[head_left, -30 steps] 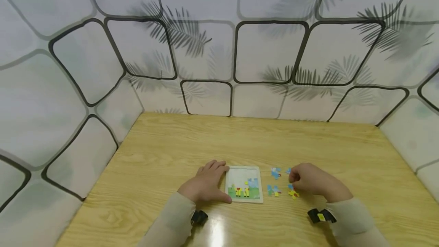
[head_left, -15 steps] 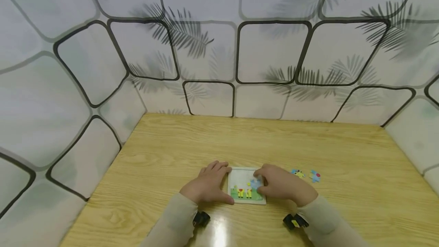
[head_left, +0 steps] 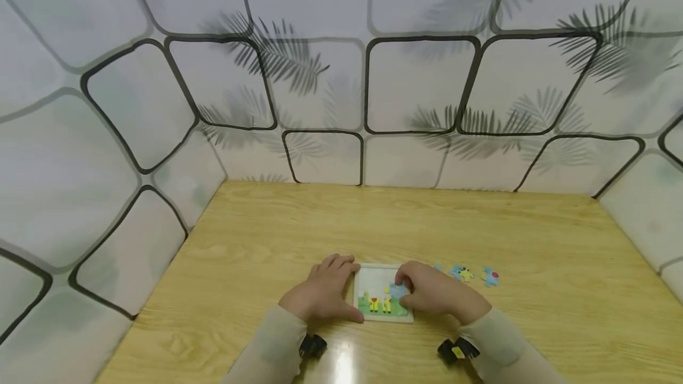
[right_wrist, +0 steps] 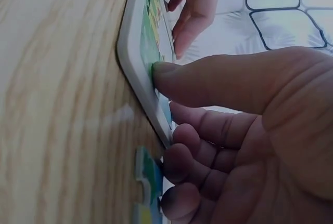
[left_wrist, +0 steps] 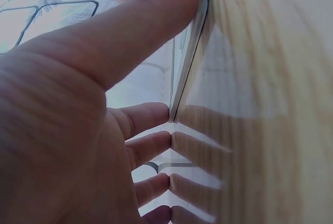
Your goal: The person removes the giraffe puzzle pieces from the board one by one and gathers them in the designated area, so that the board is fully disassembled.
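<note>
A small jigsaw puzzle tray (head_left: 376, 266) with a pale rim lies flat on the table. Green, yellow and blue pieces fill its lower part. My left hand (head_left: 325, 289) is spread along the tray's left side, thumb at the near corner and index finger at the far corner. Over the right rim, my right hand (head_left: 437, 292) pinches a blue puzzle piece (head_left: 396, 291) in the tray between thumb and index finger. In the right wrist view, its thumb (right_wrist: 208, 81) presses down near the tray's edge (right_wrist: 136, 42), the other fingers curled. The fingers partly hide that piece.
Loose puzzle pieces lie right of the tray, among them a yellow-and-blue one (head_left: 463, 273) and a blue one with a red spot (head_left: 491, 277). My right hand covers the area nearest the tray. A patterned wall covering (head_left: 405, 159) rises behind the wooden table (head_left: 277, 224).
My right hand has moved left from the loose pieces to the tray's right side, where it has stayed for the last half second. The left hand has kept its place.
</note>
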A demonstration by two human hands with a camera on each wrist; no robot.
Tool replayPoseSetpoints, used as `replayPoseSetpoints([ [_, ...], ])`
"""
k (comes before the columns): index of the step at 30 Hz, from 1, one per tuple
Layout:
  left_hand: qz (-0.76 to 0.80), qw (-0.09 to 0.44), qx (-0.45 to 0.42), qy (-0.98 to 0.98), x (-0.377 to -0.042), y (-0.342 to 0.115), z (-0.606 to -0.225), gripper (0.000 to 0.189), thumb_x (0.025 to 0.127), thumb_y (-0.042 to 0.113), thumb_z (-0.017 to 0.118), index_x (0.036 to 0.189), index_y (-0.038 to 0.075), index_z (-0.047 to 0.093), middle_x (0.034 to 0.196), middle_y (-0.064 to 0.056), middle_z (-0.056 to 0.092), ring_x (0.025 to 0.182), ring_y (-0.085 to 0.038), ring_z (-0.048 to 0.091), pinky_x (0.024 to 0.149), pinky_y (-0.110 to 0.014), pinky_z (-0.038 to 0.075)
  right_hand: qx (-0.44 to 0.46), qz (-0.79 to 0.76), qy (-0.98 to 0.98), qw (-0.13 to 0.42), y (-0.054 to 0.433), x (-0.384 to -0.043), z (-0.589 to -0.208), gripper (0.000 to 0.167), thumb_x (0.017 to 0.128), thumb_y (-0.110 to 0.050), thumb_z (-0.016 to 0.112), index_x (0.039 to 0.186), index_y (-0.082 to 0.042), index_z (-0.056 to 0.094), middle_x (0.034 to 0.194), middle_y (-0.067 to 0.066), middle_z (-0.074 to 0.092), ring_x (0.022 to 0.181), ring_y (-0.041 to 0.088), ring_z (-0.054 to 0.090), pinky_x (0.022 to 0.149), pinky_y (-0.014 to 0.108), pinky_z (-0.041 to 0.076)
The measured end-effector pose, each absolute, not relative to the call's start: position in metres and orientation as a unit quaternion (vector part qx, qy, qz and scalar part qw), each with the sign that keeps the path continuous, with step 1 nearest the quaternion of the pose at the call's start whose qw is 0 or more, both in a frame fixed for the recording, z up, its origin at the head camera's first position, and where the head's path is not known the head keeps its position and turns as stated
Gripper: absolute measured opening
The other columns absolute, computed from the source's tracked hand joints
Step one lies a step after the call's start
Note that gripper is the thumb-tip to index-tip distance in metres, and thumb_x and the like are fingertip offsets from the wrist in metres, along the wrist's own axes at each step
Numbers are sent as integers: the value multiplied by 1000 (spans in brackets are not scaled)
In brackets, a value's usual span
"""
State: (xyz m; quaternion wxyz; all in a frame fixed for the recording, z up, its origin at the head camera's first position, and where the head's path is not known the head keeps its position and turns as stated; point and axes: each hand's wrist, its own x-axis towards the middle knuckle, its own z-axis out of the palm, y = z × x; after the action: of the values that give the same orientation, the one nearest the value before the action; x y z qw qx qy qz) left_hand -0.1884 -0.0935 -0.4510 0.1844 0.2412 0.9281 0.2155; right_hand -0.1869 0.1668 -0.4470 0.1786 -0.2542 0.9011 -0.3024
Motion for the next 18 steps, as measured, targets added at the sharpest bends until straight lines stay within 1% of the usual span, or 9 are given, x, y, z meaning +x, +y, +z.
replayPoseSetpoints([
  [3,215,184,240,929,-188,-94,-452,100,74,59,84,153,14,41,163,-5,28,152,-33,16,118,-60,18,-242,-312,900,185,166,-187,-448,20,87,-7,74,103,-5,61,84,3,51,74,17,47,64,31,40],
  [7,212,185,243,928,-188,-94,-452,101,74,59,84,153,14,41,163,-5,29,152,-33,16,118,-59,19,-236,-318,901,177,167,-186,-449,23,86,-7,76,100,-8,58,86,3,50,75,18,47,64,32,40],
  [14,200,176,244,932,-188,-93,-452,101,73,60,84,153,16,42,162,-4,30,151,-30,19,119,-56,21,-272,-312,898,149,170,-186,-446,19,90,-7,73,92,-16,56,79,-5,53,68,9,48,60,27,42],
  [18,199,176,241,933,-188,-94,-452,101,72,60,85,153,16,42,162,-3,31,151,-29,20,119,-56,21,-282,-322,893,142,170,-187,-443,17,92,-7,72,90,-17,58,75,-8,54,63,7,46,56,25,41],
])
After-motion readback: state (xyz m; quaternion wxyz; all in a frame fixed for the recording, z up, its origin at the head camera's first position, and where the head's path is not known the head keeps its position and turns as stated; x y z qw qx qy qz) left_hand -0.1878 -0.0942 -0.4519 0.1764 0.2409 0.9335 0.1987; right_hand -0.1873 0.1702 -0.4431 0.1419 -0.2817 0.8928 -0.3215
